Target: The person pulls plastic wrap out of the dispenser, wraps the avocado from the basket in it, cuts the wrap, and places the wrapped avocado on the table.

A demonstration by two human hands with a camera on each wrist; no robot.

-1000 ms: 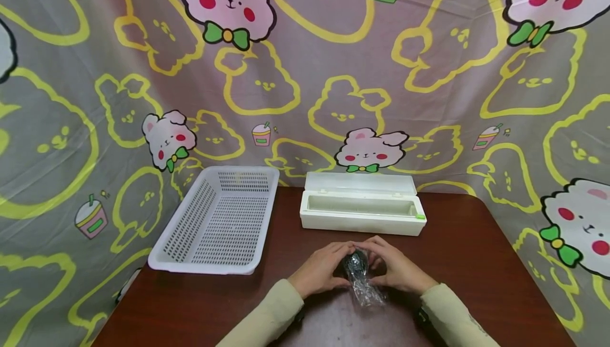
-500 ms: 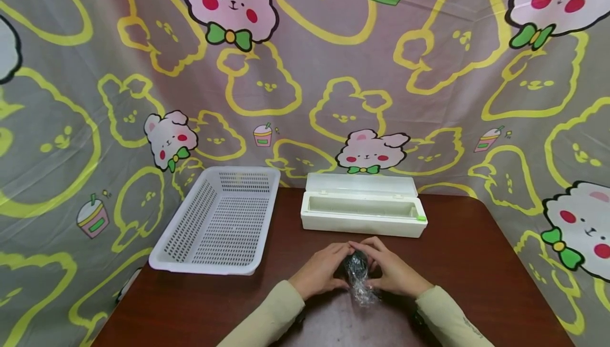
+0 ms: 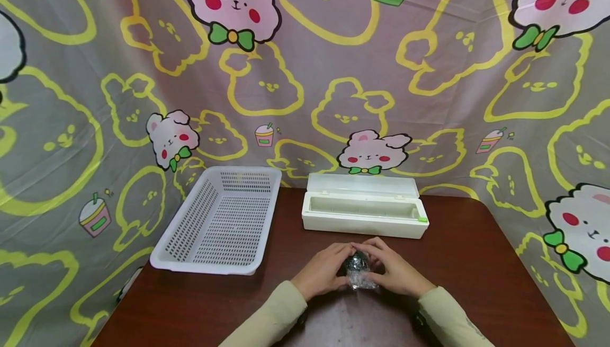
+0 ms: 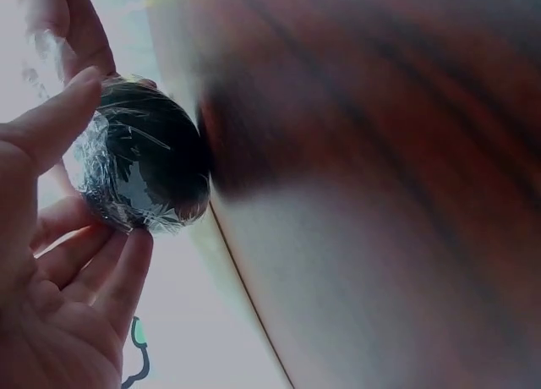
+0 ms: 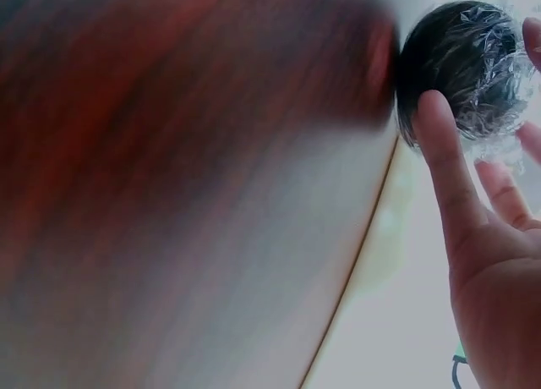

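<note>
A dark, rounded object (image 3: 357,260), wrapped in crinkled clear plastic film, sits on the table between both hands. Its exact kind cannot be told through the film. My left hand (image 3: 324,268) grips its left side, the thumb near the person and the fingers curved round the far side. From the right, my right hand (image 3: 395,268) holds it too; in the right wrist view the thumb (image 5: 439,139) lies against the dark surface. A gathered end of film (image 3: 362,279) lies between the thumbs. The left wrist view shows the wrapped object (image 4: 152,156) touching the tabletop.
A white perforated plastic basket (image 3: 259,246) stands on the left of the brown table (image 3: 457,251). Behind the hands is a long white box (image 3: 362,224) with its lid raised and a green piece at its right end. A cartoon-printed curtain (image 3: 305,61) surrounds the table.
The loose film end that trailed towards the person is now bunched up shorter against the object. Both hands keep their hold, with the thumbs shifted slightly.
</note>
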